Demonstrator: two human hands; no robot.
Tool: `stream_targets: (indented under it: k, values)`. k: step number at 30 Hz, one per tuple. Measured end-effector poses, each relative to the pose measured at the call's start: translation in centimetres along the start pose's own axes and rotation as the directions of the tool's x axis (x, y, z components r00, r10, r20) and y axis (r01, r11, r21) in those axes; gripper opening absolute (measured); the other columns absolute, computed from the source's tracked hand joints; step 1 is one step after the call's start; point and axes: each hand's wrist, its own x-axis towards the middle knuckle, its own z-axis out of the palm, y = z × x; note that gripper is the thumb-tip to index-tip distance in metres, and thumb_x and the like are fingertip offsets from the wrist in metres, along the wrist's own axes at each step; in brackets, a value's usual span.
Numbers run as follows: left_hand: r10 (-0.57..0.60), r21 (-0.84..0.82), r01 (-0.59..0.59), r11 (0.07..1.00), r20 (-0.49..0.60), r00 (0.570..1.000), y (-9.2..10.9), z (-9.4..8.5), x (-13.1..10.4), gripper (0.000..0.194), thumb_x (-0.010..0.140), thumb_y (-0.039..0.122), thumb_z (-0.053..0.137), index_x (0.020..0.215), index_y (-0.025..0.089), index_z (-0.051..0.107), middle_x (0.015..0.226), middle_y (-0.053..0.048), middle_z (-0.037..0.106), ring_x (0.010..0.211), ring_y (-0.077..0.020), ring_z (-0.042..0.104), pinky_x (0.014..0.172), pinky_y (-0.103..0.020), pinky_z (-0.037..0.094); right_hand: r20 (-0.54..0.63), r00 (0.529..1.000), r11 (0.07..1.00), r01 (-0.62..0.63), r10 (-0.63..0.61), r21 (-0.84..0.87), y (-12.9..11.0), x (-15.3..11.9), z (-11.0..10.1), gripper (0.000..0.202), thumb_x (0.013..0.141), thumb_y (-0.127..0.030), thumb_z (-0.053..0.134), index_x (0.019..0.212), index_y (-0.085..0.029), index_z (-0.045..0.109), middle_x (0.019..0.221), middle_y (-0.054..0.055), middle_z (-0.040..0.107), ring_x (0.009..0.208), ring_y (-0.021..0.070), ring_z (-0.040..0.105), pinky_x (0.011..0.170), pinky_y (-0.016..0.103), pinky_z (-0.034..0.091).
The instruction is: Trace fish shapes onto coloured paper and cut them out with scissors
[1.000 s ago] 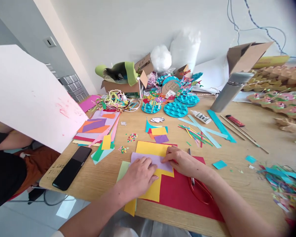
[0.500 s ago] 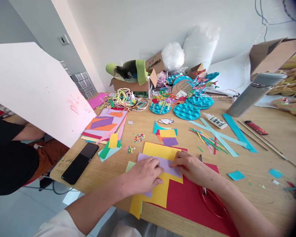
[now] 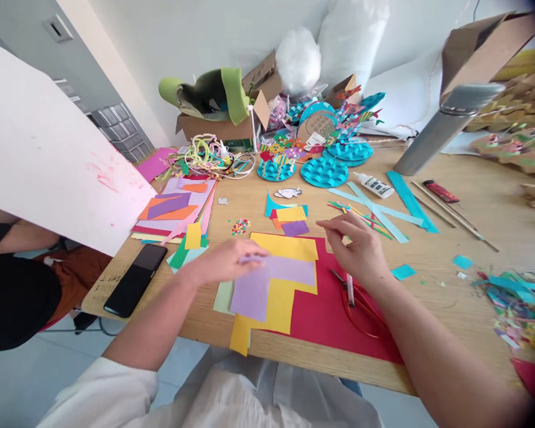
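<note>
left hand [image 3: 227,260] overlaps the l-shaped lilac paper sheet [image 3: 252,291], grip unclear; right hand [image 3: 358,242], right of it, fingers released.

Bare hands [image 3: 225,261] go with a loose, creased white sleeve [image 3: 109,389].

Left hand [image 3: 223,261]: is covering the lilac paper's [image 3: 252,294] upper left corner, so any contact beneath is hiding.
Red sheet [image 3: 327,315]: is disappearing partly beneath the yellow paper [image 3: 280,306] and behind the right forearm [image 3: 432,333].
Neighbouring person [image 3: 18,297]: is being cropped by the left edge, the white board [image 3: 57,148] hiding the upper body.
Bench writing [image 3: 107,291]: is appearing too small to read (it is sitting beside the phone [image 3: 136,279]).
White bottle [image 3: 374,185]: is carrying print too tiny to make out.
Paper scraps [image 3: 517,315]: are blurring toward the dark right edge.
Stuffing bag [image 3: 352,44]: is running past the top edge.
</note>
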Motion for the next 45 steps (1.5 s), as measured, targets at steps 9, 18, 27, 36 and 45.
stream_targets:
  k: [9,18,27,36,45]
  values:
    - [-0.311,0.279,0.411,0.868,-0.34,0.888,-8.5,-9.6,6.6,0.029,0.081,0.018,0.062,0.109,0.011,0.068,0.106,-0.008,0.072,0.095,-0.0167,0.065,0.088,-0.025,0.048,-0.256,0.966,0.998,0.028,-0.044,-0.064,0.1,-0.2,-0.2,0.022,0.088,-0.015,0.051,0.094,-0.024,0.07,0.085,0.005,0.062,0.075,0.0173,0.061,0.062,0.031,0.05]
    - [-0.351,0.417,0.398,0.817,-0.187,0.918,-15.1,-10.4,10.3,0.035,0.067,0.017,0.073,0.102,0.016,0.071,0.104,-0.004,0.074,0.095,-0.0174,0.065,0.084,-0.022,0.046,-0.329,0.941,0.995,0.051,-0.076,-0.082,0.7,-0.2,-0.5,0.021,0.085,-0.009,0.054,0.092,-0.023,0.069,0.084,0.004,0.061,0.074,0.0159,0.059,0.067,0.032,0.05]
    - [-0.442,0.447,0.433,0.782,-0.091,0.892,-16.3,-11.7,11.1,0.041,0.063,0.011,0.075,0.104,0.016,0.069,0.108,-0.003,0.072,0.093,-0.0162,0.065,0.079,-0.02,0.047,-0.316,0.934,0.985,0.143,-0.167,-0.098,0.3,0.0,-0.6,0.024,0.083,-0.006,0.057,0.094,-0.024,0.07,0.083,0.003,0.061,0.07,0.0147,0.058,0.063,0.03,0.047]
    - [-0.535,0.493,0.45,0.744,0.037,0.844,-17.0,-11.5,11.7,0.029,0.087,0.03,0.065,0.111,0.015,0.062,0.112,-0.007,0.064,0.097,-0.0202,0.063,0.084,-0.037,0.053,-0.299,0.936,0.981,0.159,-0.186,-0.111,0.9,-0.2,-0.4,0.028,0.08,-0.003,0.058,0.095,-0.023,0.07,0.085,0.004,0.062,0.071,0.0155,0.059,0.062,0.03,0.047]
    - [-0.549,0.518,0.476,0.71,-0.016,0.836,-16.9,-11.4,12.1,0.036,0.067,0.015,0.075,0.102,0.015,0.067,0.103,-0.003,0.07,0.091,-0.0177,0.064,0.076,-0.022,0.048,-0.303,0.937,0.983,0.149,-0.174,-0.104,0.5,-0.2,-0.4,0.026,0.081,-0.004,0.056,0.093,-0.022,0.069,0.083,0.004,0.06,0.072,0.0157,0.06,0.064,0.031,0.049]
